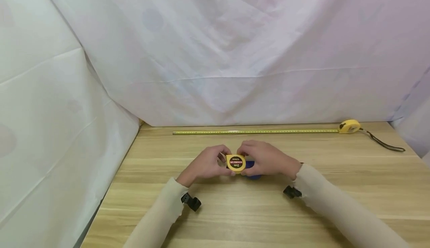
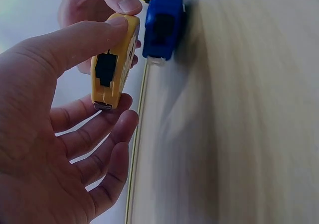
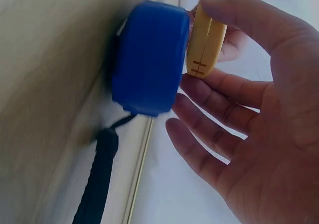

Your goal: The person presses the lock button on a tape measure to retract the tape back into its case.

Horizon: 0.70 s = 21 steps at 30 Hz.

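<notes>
A small yellow tape measure (image 1: 236, 163) marked 2 m is held between both hands above the table. My left hand (image 1: 209, 163) pinches its left end, the thumb on one edge and fingertips at the opposite edge. My right hand (image 1: 267, 159) pinches the right end in the same way. The left wrist view shows the black slide button (image 2: 105, 67) and the metal hook (image 2: 103, 105) of the case, with the blade drawn in. Beneath the right hand sits a blue tape measure (image 3: 149, 59) on the table, partly hidden in the head view, with a dark wrist strap (image 3: 99, 174).
Along the back of the wooden table (image 1: 228, 218) lies a second yellow tape measure (image 1: 349, 126), its blade (image 1: 255, 131) pulled out long to the left. Its dark strap (image 1: 383, 141) trails to the right. White cloth (image 1: 215, 54) hangs behind and at the left.
</notes>
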### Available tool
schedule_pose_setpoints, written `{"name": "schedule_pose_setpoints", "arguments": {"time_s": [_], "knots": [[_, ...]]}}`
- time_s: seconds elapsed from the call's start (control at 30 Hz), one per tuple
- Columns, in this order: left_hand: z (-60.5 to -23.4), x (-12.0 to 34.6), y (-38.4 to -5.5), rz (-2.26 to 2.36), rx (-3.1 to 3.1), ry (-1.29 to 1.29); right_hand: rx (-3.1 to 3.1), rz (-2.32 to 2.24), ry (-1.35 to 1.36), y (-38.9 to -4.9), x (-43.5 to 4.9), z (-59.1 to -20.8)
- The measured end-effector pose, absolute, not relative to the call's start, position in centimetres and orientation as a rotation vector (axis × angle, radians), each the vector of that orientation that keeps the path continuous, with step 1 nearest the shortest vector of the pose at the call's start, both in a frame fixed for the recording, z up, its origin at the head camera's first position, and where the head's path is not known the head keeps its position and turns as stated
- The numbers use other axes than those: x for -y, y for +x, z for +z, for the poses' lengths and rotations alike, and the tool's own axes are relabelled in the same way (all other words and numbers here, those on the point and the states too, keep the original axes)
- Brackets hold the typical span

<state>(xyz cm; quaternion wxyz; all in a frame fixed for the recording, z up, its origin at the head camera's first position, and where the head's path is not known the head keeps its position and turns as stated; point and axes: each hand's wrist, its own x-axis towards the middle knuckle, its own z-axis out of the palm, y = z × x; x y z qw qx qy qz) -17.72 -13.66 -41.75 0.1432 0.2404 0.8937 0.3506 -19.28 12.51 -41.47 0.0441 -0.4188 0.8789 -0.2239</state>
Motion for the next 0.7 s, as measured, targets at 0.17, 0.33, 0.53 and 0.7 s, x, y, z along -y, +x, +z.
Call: {"name": "schedule_pose_setpoints", "arguments": {"time_s": [0.17, 0.33, 0.53, 0.7], "knots": [[-42.1, 14.5, -17.5, 0.988, -2.594, 0.698, -2.701, -0.581, -1.268, -19.1, -11.3, -41.3], [-42.7, 15.0, -17.4, 0.936, -2.602, 0.712, -2.698, -0.494, -1.256, -19.0, -10.3, -41.5], [-43.0, 15.2, -17.4, 0.858, -2.626, 0.743, -2.695, -0.423, -1.264, -19.1, -9.7, -41.7], [-43.0, 15.0, -17.5, 0.824, -2.637, 0.757, -2.691, -0.393, -1.238, -19.0, -9.6, -41.7]]}}
